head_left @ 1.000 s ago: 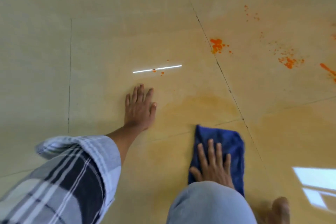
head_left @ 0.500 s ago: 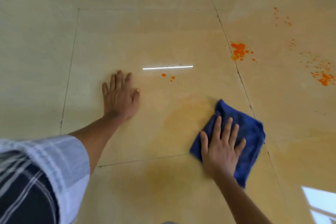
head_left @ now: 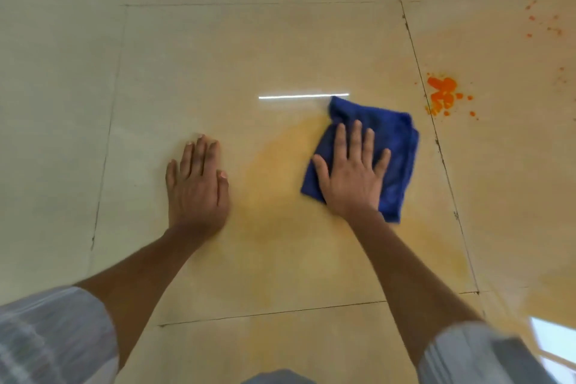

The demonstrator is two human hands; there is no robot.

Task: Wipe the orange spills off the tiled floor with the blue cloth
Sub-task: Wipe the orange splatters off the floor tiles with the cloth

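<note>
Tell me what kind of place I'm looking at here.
Probably an indoor room with a polished tiled floor: large glossy beige tiles with dark grout lines, a ceiling tube light's reflection, and a window's reflection at lower right. Which room, I cannot tell.

A single head-worn camera is looking steeply down and forward at a glossy beige tiled floor, from close above it. The wearer's two bare forearms are reaching in from the bottom edge, the left hand and the right hand sitting near the frame's middle (the wide lens is bending the grout lines outward). The view is taking in roughly one full tile, with neighbouring tiles running off every side. No second view is sharing the scene.
</note>
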